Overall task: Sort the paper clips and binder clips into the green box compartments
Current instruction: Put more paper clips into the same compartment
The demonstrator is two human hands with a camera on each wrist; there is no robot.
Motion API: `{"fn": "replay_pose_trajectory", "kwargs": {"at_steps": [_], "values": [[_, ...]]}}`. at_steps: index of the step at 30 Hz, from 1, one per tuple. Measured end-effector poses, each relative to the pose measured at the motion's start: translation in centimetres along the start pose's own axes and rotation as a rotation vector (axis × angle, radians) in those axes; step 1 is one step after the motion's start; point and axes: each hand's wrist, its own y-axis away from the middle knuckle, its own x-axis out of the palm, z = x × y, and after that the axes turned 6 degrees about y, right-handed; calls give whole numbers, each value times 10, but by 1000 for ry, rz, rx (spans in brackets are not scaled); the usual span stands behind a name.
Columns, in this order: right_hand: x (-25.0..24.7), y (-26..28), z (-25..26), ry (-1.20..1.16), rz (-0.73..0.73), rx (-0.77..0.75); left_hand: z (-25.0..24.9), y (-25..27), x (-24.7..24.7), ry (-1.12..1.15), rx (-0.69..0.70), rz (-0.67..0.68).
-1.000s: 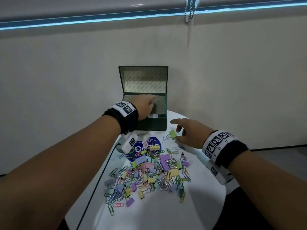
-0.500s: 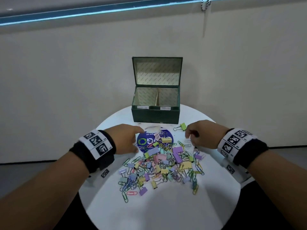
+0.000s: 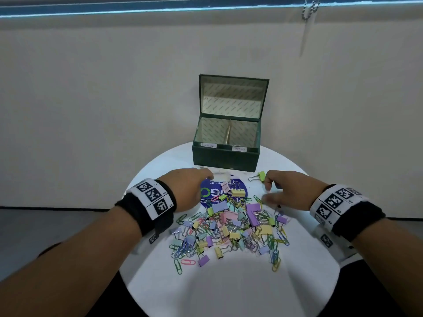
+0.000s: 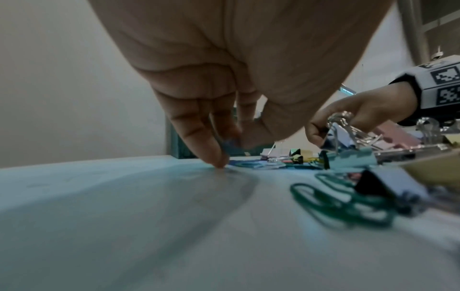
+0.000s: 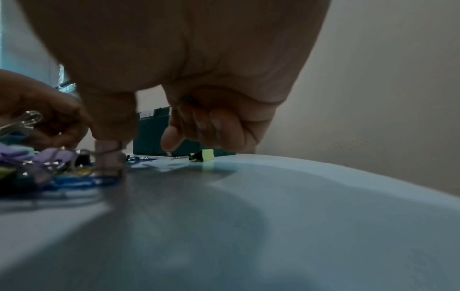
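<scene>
The green box (image 3: 225,156) stands open at the table's far side, a divider splitting it into two labelled compartments. A pile of pastel binder clips and paper clips (image 3: 229,225) lies in the middle of the table. My left hand (image 3: 209,176) reaches down left of the pile. Its fairly straight fingertips (image 4: 219,163) touch the table at the edge of a blue sticker (image 3: 206,193). My right hand (image 3: 266,191) hovers at the pile's right edge with its fingers curled, and its thumb (image 5: 109,128) presses down on a pale clip. A lone green binder clip (image 3: 261,176) lies just beyond its index finger.
The round white table (image 3: 229,289) ends close behind the box, against a cream wall. A bead chain (image 3: 309,10) hangs at the upper right. Large binder clips (image 4: 348,157) lie between my two hands. Something small and dark (image 5: 189,99) sits in my right palm.
My left hand has come out of the box and dropped to the table beside the blue sticker. My right hand stayed near the green binder clip and lowered its thumb onto the pile.
</scene>
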Motion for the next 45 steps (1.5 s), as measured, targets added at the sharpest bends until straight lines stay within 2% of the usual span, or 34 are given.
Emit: {"fn": "replay_pose_trajectory", "kwargs": {"at_steps": [3,10,15,18,21,25,27,32,37,38,42,45], "values": [[2,-2,1,81,46,24,3,-2,-1,66,-24,-55],[1,-2,1,19,-80,-36,4,2,-5,176,-27,-69],[0,-4,-3,-143,-167,-35,5,11,-3,63,29,75],[-5,-8,-4,-201,-222,-38,1,7,-3,82,66,85],[-28,-24,-2,-214,-323,9,-1,3,-3,91,117,61],[-71,-56,14,-267,-567,115,2,0,1,74,119,72],[-81,-70,27,-288,-597,128,2,-1,2,28,121,59],[-73,-90,44,-287,-445,62,7,-5,2,52,100,20],[-63,-62,32,-204,-523,-2,10,-8,-1,71,112,-67],[-60,-50,28,-163,-474,-26,10,-9,-1,65,111,-69],[-39,-6,5,-11,-93,-116,9,-9,-4,52,124,-37],[-25,4,-6,-15,-11,-99,8,-17,-19,34,141,-25]]}}
